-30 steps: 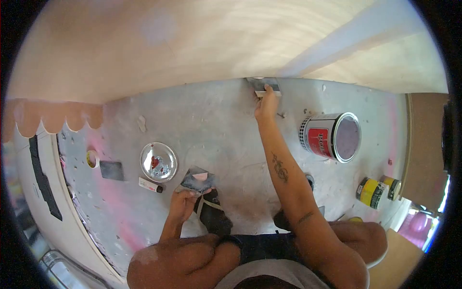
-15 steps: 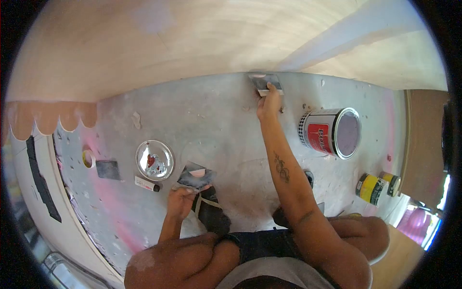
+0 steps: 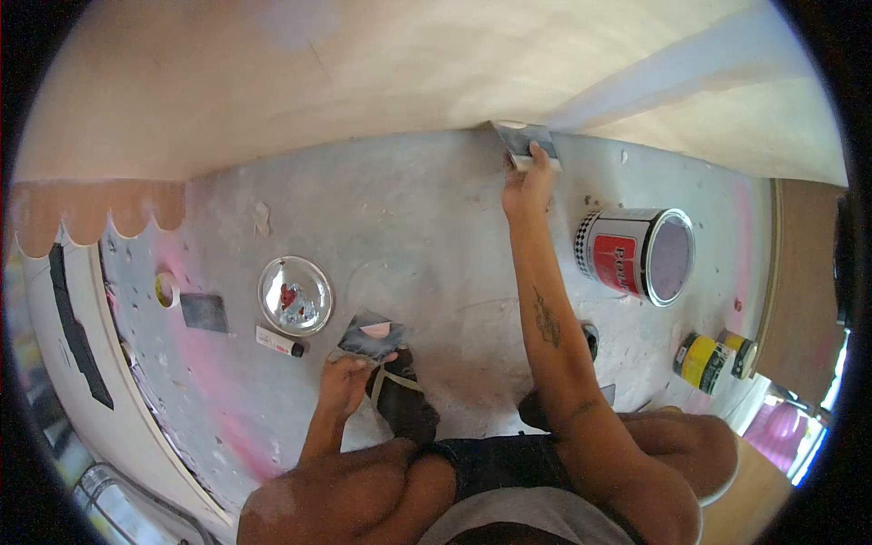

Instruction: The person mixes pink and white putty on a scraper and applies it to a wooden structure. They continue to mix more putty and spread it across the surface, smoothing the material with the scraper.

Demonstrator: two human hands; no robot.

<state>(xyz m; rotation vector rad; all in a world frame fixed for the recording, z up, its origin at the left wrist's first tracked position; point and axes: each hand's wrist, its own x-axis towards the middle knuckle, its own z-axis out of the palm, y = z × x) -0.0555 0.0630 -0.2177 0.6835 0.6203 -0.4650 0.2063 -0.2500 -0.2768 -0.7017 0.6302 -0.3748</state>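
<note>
In my right hand (image 3: 529,184) is a flat dark putty knife (image 3: 525,139) with a pale edge strip. Its far edge meets the foot of the beige wall panel (image 3: 391,73), and a little pinkish putty shows along that edge. Low in front of me, my left hand (image 3: 345,381) grips the near edge of a second putty knife (image 3: 371,336). A lump of pinkish putty (image 3: 377,331) lies on that blade. Both hands are closed on their knives, my left one near my dark shoe (image 3: 401,400).
On the grey floor surface a large putty can (image 3: 627,254) lies on its side, right of my right arm. Left are a silver lid (image 3: 296,296), a small tube (image 3: 279,341), a dark flat plate (image 3: 204,312) and a tape roll (image 3: 167,290). Yellow-labelled tins (image 3: 699,361) stand far right.
My right hand has moved the putty knife right and slightly farther away, up against the wall's lower edge. My left hand and its knife stay nearly in place. The view has shifted slightly.
</note>
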